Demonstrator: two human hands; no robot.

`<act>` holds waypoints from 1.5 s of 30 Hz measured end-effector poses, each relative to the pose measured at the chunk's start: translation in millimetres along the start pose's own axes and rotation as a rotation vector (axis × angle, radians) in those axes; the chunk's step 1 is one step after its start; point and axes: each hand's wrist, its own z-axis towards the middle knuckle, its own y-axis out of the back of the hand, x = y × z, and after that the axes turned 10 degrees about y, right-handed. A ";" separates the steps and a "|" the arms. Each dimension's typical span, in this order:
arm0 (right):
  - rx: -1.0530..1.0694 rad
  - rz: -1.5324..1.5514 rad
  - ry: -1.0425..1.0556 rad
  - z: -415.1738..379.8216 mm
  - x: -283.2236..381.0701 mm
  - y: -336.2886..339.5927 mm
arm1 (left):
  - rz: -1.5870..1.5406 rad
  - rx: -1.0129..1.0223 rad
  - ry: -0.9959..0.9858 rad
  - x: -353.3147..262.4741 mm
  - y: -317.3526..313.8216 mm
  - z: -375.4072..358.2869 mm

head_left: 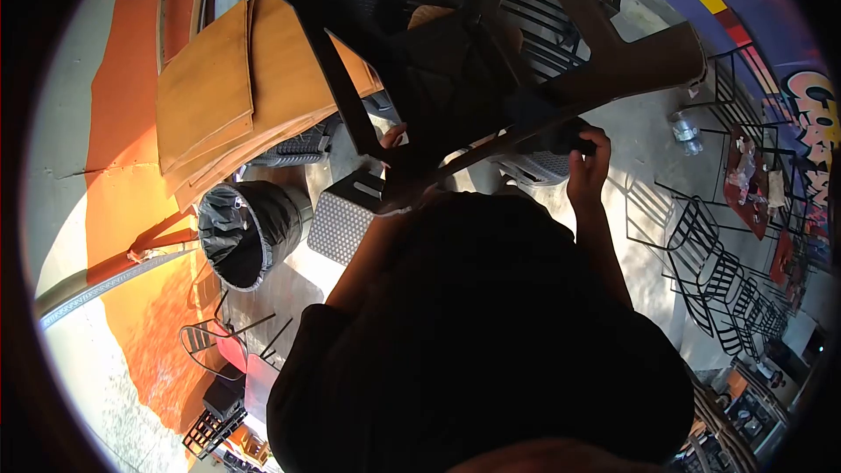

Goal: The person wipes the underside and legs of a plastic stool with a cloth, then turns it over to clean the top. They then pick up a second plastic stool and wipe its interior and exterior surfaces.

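I have the left hand gripping a dark legged frame, toward two o'clock. The right hand clasps something black.

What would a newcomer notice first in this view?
Probably the big dark furniture frame, looming across the top centre, with the left hand at its lower edge and the right hand raised to the right below it. Next might be the tan sheets stacked at upper left, above a black-lined bin. The colourful mural along the upper right edge also stands out.
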 end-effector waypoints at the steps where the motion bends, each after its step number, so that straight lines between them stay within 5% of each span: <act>1: -0.055 -0.022 -0.002 -1.7 -4.7 6.0 | 0.288 -0.085 -0.106 9.2 -0.3 -0.8; 6: -0.193 -0.008 -0.256 14.3 -34.9 24.5 | 0.472 -0.362 -0.032 67.9 -7.4 -1.8; 7: -0.053 0.048 -0.325 25.3 -34.3 26.7 | 0.830 -0.413 -0.129 62.5 -11.4 1.1; 10: 0.309 -0.160 -0.317 30.3 -63.6 26.8 | 0.441 -0.467 0.124 61.9 -20.6 -2.9; 14: 0.503 -0.097 -0.122 16.5 -103.3 21.7 | 0.585 -0.576 0.116 35.7 -30.6 -31.5; 16: 0.573 -0.049 0.022 12.5 -97.6 21.8 | 0.406 -0.599 0.036 28.7 -30.1 -47.1; 17: 0.717 0.038 -0.117 15.4 -96.5 21.9 | 0.390 -0.598 0.054 19.2 -29.1 -58.1; 20: 0.891 0.015 -0.059 -7.0 -100.5 16.3 | 0.381 -0.600 0.016 -1.2 -25.5 -91.7; 23: 0.914 0.175 -0.033 -14.9 -66.4 0.4 | 0.363 -0.632 -0.085 -29.3 -24.4 -117.6; 27: 0.962 0.244 -0.095 -27.1 -3.1 -22.1 | 0.547 -0.755 0.021 -98.9 -8.3 -161.4; 37: 1.161 0.477 0.260 -34.0 184.6 -168.8 | 0.364 -1.004 0.063 -247.6 121.6 -321.1; 42: 1.149 0.952 0.129 -50.6 249.2 -269.1 | -0.148 -1.057 -0.108 -251.0 225.2 -402.2; 45: 1.147 1.041 -0.061 -69.8 276.6 -309.3 | -0.176 -1.187 0.040 -247.8 234.1 -419.0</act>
